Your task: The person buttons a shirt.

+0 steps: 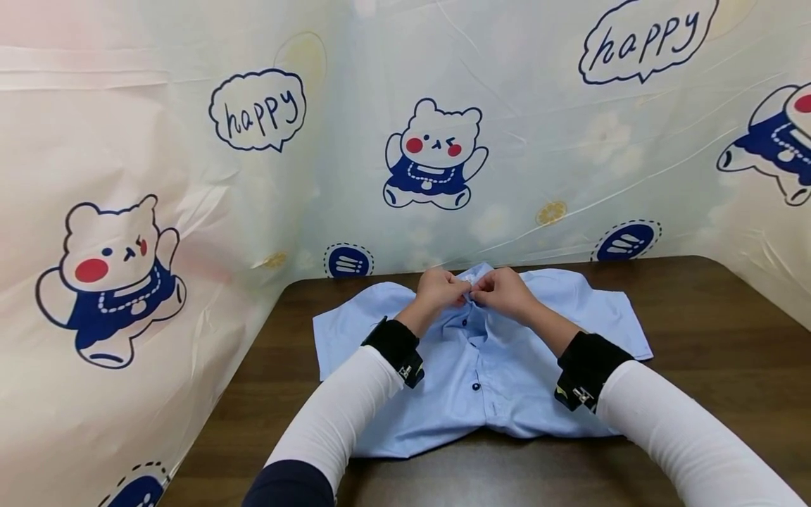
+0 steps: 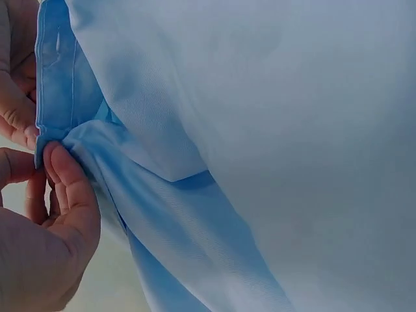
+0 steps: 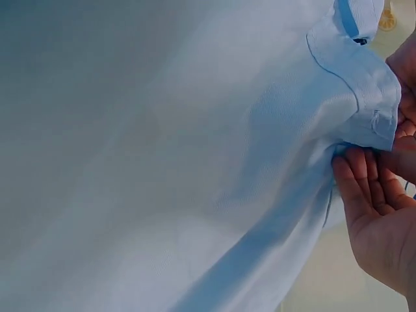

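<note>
A light blue short-sleeved shirt (image 1: 431, 401) lies front up, its collar (image 1: 476, 270) at the far side. Just below the collar, my left hand (image 1: 438, 289) pinches the front edge between thumb and fingers. Close beside it, my right hand (image 1: 505, 292) pinches the same part of the shirt from the other side. In the left wrist view, the placket (image 2: 57, 84) is raised, with a stitched buttonhole near its top. The right wrist view shows a buttonhole (image 3: 375, 121) right above the fingers, and a dark button (image 3: 361, 41) by the collar.
The shirt rests on a dark brown wooden table (image 1: 253, 422). Lower dark buttons (image 1: 476, 386) run down its front. Behind and to the left hangs a pale curtain (image 1: 355, 141) printed with cartoon bears. Black straps with small devices circle both wrists.
</note>
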A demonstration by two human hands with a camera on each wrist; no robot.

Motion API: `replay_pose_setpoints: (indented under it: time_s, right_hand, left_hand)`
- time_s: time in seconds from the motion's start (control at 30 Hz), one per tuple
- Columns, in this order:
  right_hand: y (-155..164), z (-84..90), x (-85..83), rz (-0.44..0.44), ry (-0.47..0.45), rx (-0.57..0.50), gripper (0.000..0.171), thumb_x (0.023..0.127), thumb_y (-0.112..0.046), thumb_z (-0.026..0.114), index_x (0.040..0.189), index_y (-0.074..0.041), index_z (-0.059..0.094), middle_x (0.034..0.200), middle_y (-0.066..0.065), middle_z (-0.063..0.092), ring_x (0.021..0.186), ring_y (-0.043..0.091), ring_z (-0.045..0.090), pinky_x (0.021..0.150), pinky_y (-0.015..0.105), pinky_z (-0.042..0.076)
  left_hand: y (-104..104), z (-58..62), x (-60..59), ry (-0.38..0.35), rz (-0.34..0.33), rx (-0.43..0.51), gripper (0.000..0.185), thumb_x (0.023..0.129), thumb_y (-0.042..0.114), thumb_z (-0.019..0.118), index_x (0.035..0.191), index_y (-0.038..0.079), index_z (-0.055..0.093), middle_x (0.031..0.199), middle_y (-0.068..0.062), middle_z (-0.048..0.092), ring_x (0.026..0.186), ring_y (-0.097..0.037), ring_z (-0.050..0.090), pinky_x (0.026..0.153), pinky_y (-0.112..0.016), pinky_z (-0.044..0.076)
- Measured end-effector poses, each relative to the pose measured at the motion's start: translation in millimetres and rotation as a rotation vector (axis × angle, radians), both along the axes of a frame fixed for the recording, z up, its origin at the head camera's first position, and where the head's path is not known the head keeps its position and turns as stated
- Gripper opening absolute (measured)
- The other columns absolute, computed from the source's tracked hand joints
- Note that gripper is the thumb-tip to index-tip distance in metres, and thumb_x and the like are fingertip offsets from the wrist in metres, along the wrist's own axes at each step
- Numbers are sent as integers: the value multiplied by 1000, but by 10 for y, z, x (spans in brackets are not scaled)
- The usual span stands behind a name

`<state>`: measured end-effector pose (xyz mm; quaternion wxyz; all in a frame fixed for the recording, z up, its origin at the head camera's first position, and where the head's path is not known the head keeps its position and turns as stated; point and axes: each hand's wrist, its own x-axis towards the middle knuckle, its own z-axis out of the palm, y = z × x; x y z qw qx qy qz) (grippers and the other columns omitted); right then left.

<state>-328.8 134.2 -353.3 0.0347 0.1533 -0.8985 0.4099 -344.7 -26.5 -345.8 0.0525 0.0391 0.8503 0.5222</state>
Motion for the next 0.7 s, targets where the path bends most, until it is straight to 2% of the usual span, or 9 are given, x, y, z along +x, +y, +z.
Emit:
replay_pose_setpoints:
  time_s: [0.17,0.3,0.37,0.5,0.57,0.7]
  right_hand:
    - [41,19,-53,16,-163,-100,14,94,-8,63,95,5,69,83,9,66,73,18,60,68,29,54]
    - [71,59,-78,9,-307,-194,18,96,-8,59,101,8,65,88,11,62,75,19,61,73,33,55]
    - [84,77,-81,-4,-349,-223,19,97,-8,58,102,9,63,86,11,60,75,19,60,73,32,55]
    - [98,97,-73,-38,-417,-276,20,98,-8,55,104,9,62,81,8,59,71,18,59,69,30,53]
    - [109,98,-70,-29,-437,-307,20,98,-7,53,105,10,61,78,7,58,69,17,58,68,29,53]
    - [129,104,-88,7,-490,-388,18,99,-6,50,102,10,58,76,7,57,67,17,57,69,29,54]
  left_hand:
    - [-20,-20,-7,70,-94,-11,18,88,7,66,72,3,73,75,-5,69,68,-16,66,65,-27,55]
    - [-25,-23,-5,136,-129,-39,8,87,6,68,84,3,75,78,-4,70,68,-13,66,62,-25,54]
    - [-13,-15,-8,179,-142,-78,6,86,6,70,86,4,76,77,-3,69,67,-13,64,60,-24,53]
    - [13,-12,-32,289,-182,-225,7,86,8,70,86,7,77,75,1,69,67,-10,61,57,-20,49]
    - [26,-17,-39,332,-195,-268,7,87,8,70,86,8,77,75,1,69,67,-9,60,57,-19,48]
    - [48,-23,-45,396,-184,-296,8,87,7,69,88,8,78,77,0,70,70,-9,61,59,-18,47]
